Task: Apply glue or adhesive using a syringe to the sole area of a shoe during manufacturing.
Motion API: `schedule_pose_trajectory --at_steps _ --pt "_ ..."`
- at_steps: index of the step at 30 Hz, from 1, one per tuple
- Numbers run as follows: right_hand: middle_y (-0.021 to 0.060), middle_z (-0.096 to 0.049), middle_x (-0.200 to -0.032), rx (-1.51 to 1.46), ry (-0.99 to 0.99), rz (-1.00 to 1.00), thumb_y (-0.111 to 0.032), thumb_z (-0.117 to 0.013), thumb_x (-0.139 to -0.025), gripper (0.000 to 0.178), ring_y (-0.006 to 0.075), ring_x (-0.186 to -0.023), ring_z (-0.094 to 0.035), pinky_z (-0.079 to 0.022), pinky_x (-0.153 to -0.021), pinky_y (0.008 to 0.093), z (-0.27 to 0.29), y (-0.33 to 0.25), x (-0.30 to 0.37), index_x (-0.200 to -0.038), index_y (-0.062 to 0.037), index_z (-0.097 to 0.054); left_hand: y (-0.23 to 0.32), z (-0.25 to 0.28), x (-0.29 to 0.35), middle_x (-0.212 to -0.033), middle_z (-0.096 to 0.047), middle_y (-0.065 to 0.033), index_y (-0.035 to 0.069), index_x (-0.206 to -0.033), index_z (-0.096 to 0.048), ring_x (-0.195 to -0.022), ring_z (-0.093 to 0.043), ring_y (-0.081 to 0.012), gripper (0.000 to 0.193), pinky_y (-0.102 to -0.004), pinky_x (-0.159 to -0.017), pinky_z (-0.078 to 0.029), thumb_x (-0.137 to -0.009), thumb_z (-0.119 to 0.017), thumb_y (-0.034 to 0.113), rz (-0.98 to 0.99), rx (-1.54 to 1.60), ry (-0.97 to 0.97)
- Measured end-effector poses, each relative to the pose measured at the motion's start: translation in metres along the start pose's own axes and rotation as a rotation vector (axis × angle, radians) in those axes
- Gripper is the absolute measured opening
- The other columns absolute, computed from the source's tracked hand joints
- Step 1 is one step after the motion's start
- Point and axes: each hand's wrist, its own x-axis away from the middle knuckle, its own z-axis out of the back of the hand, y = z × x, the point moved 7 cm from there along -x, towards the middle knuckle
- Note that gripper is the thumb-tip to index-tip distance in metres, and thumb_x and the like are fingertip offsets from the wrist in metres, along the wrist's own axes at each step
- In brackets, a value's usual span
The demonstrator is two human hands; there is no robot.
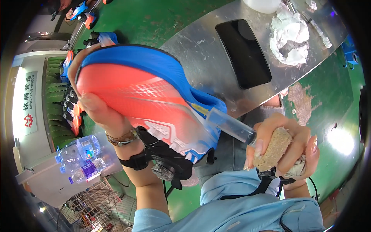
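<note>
My left hand (96, 108) is wrapped round one end of a coral-and-blue sneaker (135, 89), holding it tilted in the air; the fingers behind it are partly hidden. A dial and dark strap gear at that wrist cover part of the shoe's lower side. My right hand (295, 135) is closed on a clear syringe (232, 125) with a yellowish tip. This tip meets the shoe, or nearly so, at the line between coral upper and blue sole. Also in my right hand are a tan, rough-textured block (274, 149) and some crumpled white material (297, 168).
On the metal table (193, 46) lie a black phone (244, 54), crumpled white paper (290, 38) and a thin clear tube (319, 33), near a white container (262, 4). Plastic bottles (81, 152) and a wire fan (96, 210) stand left. More sneakers (75, 120) line a green rack.
</note>
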Motion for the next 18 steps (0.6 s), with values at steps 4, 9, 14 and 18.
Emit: schedule_pose_trajectory --at_steps 4,9,14,18 --pt "0.0230 -0.049 -0.078 -0.039 -0.013 0.004 -0.050 -0.026 -0.092 0.074 0.0318 -0.050 -0.056 -0.051 -0.044 0.0347 0.001 0.002 0.004 -0.038 -0.0029 -0.045 -0.029 0.019 0.014 -0.112 -0.050 -0.0114 0.002 -0.115 -0.045 -0.100 -0.050 -0.0210 0.065 -0.0366 -0.092 -0.039 -0.087 -0.039 0.060 0.243 0.207 0.109" --pt "0.0278 -0.052 -0.089 -0.005 -0.099 -0.107 -0.046 -0.027 -0.093 0.070 0.0323 -0.066 -0.058 -0.049 -0.060 0.0367 0.013 0.009 0.011 -0.045 -0.0012 -0.050 -0.058 0.074 0.007 -0.092 -0.053 -0.0054 0.002 -0.091 -0.050 -0.085 -0.045 -0.0150 0.049 -0.0317 -0.081 -0.038 -0.094 -0.033 0.048 0.261 -0.276 0.235" --pt "0.0299 -0.052 -0.098 -0.035 -0.110 -0.192 -0.045 -0.025 -0.094 0.070 0.0321 -0.077 -0.056 -0.046 -0.072 0.0370 0.023 0.014 0.021 -0.050 0.0006 -0.054 -0.079 0.081 0.006 -0.088 -0.056 -0.0048 0.002 -0.089 -0.055 -0.076 -0.051 -0.0121 0.048 -0.0294 -0.071 -0.044 -0.096 -0.033 0.044 0.275 -0.418 0.232" --pt "0.0299 -0.053 -0.100 0.089 -0.141 -0.157 -0.045 -0.023 -0.095 0.071 0.0303 -0.077 -0.057 -0.046 -0.071 0.0354 0.027 0.012 0.018 -0.049 0.0008 -0.053 -0.085 0.063 0.013 -0.089 -0.056 -0.0047 0.002 -0.089 -0.055 -0.074 -0.053 -0.0115 0.046 -0.0288 -0.068 -0.045 -0.095 -0.035 0.043 0.297 -0.336 0.169"
